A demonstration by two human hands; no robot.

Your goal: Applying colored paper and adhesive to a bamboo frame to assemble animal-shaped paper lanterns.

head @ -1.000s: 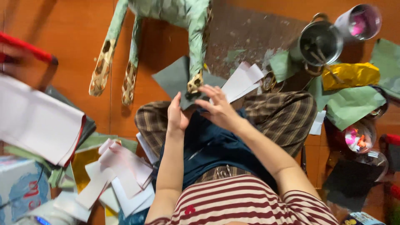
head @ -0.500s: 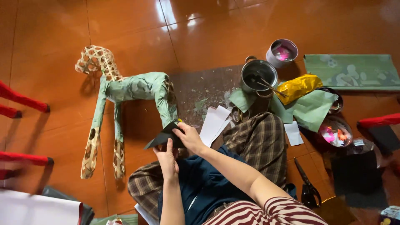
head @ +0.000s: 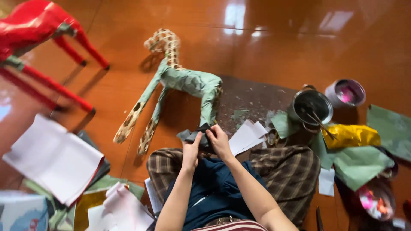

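Fingers of both hands, left hand [head: 190,150] and right hand [head: 219,141], pinch one dark paper piece [head: 198,136] beside one giraffe figure [head: 180,81].

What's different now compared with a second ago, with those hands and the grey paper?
Both hands, left and right, kept hold of the dark grey paper throughout; a second ago it lay spread flat, now it is bunched between them. The view has swung up the floor, bringing a red chair into sight. The giraffe figure, metal pot and white sheets lie as before.
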